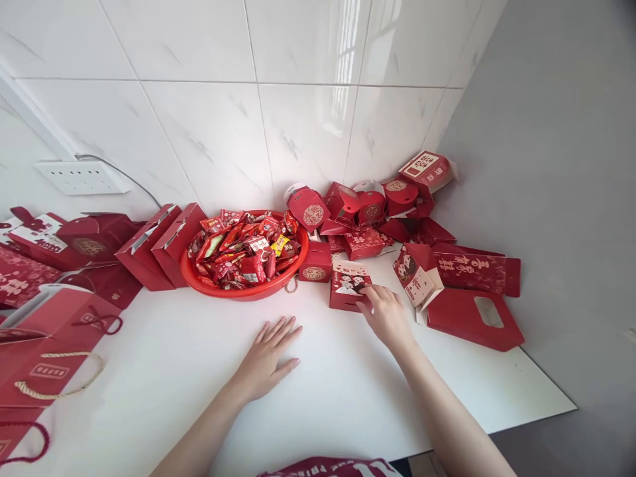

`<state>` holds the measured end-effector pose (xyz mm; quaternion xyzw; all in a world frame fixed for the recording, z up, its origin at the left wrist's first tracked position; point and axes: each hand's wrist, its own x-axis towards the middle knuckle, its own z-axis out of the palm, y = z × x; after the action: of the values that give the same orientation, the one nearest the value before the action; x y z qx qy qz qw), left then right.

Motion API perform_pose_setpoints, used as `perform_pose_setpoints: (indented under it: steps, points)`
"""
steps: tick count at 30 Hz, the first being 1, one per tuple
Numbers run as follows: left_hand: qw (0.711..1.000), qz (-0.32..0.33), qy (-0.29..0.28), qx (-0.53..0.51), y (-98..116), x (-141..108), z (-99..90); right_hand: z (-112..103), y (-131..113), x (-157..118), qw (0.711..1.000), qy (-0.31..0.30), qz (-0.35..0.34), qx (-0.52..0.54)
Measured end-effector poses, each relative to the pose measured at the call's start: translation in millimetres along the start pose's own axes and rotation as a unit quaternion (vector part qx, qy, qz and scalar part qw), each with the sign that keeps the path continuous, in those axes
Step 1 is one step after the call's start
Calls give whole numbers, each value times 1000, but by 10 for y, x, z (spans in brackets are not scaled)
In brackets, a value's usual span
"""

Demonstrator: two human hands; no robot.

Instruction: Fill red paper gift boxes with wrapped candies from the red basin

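My left hand (268,358) lies palm down on the white table (308,424), its fingers spread and nothing in it. A small red gift box (342,301) with two cartoon figures on its top stands in front of my right hand (387,315). The fingers of that hand are bent, with thumb and fingertips on the box's right front edge; part of the box is hidden behind them. To the left of the box, close behind my left hand, stands a red plastic basin (238,293) heaped with wrapped candies (248,248).
Red gift boxes (362,209) are piled against the tiled wall. At the right lie a partly folded cartoon box (417,275) and a red box with a window (472,315), beside a grey panel (561,199). Red bags with rope handles (54,351) crowd the left.
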<state>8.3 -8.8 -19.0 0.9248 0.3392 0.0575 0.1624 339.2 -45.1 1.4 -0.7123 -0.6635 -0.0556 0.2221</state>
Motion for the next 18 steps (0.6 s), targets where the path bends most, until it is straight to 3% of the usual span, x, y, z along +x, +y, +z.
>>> perform_pose_setpoints:
  steps: [4,7,10,13,16,18]
  points:
    - [1000,1,-6,-4,-2,-7,-2,-270,87,300,992,-43,68,-95]
    - [1000,7,1,-12,-3,-20,-9,-374,-46,721,995,-46,35,-76]
    - [1000,7,-1,-23,4,-36,-28,-261,-277,1191,992,-93,-70,58]
    - [999,-1,-13,-30,17,-49,-50,-18,-421,1495,983,-142,-77,91]
    - [999,-1,-16,-38,19,-68,-65,125,-433,1516,977,-175,-66,102]
    - [999,5,-6,-44,10,-92,-75,87,-402,1406,974,-183,-66,112]
